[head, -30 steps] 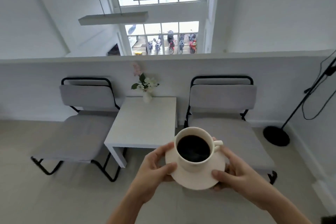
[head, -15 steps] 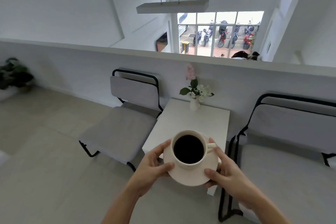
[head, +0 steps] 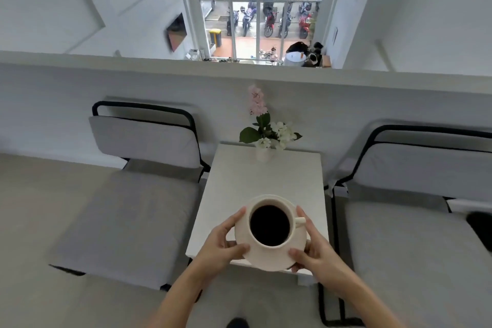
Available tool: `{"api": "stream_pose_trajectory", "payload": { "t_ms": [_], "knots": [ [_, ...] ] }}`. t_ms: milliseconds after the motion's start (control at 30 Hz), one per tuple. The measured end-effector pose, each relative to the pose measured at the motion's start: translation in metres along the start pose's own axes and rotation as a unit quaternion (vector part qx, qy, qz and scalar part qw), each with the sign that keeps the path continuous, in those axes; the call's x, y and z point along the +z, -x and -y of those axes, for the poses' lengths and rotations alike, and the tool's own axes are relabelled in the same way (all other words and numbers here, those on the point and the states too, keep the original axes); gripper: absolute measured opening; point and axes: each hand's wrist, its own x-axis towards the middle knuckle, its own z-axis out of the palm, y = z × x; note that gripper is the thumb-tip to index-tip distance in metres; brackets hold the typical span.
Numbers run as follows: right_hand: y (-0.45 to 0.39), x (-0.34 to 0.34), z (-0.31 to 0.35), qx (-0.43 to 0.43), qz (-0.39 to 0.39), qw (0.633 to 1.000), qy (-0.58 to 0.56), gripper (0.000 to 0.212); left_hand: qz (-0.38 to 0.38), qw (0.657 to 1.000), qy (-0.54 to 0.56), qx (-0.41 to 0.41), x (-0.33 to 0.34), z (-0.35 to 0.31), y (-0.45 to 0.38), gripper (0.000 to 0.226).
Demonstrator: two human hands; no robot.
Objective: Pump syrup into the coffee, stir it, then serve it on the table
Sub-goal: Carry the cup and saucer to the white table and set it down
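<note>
Both hands hold one saucer over the near edge of the small white bench. The left hand grips the saucer's left rim: thumb on top near the cup, fingers curled narrowly along and under the edge. The right hand grips the right rim in the same manner, thumb pressed on the upper face at the near right, fingers reaching up beside the cup handle. Neither hand is spread wide; both are closed on the saucer.

The cup sits upright on the saucer, filled with black coffee, handle pointing right. Whether the saucer touches the bench top cannot be told; its near part overhangs the near edge.

At the far edge of the bench stands a small white vase with pink and white flowers. A grey cushioned chair stands at the left side of the bench, another at the right.
</note>
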Motion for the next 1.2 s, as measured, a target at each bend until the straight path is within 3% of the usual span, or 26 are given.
{"api": "stream_pose_trajectory", "payload": {
  "t_ms": [300, 767, 967, 1200],
  "knots": [
    [-0.099, -0.002, -0.093, 0.029, -0.089, 0.995, 0.017, 0.092, 0.038, 0.994, -0.084, -0.053, -0.044, 0.073, -0.128, 0.083],
    [-0.206, -0.008, -0.256, 0.113, -0.097, 0.988, 0.027, 0.093, 0.021, 0.985, -0.15, -0.079, -0.073, 0.226, -0.244, 0.081],
    [-0.23, -0.004, -0.292, 0.141, -0.082, 0.985, 0.047, 0.093, 0.023, 0.97, -0.222, -0.097, -0.084, 0.264, -0.266, 0.08],
    [-0.247, -0.009, -0.291, 0.151, -0.076, 0.982, 0.085, 0.091, 0.012, 0.95, -0.306, -0.059, -0.085, 0.269, -0.28, 0.081]
  ]
}}
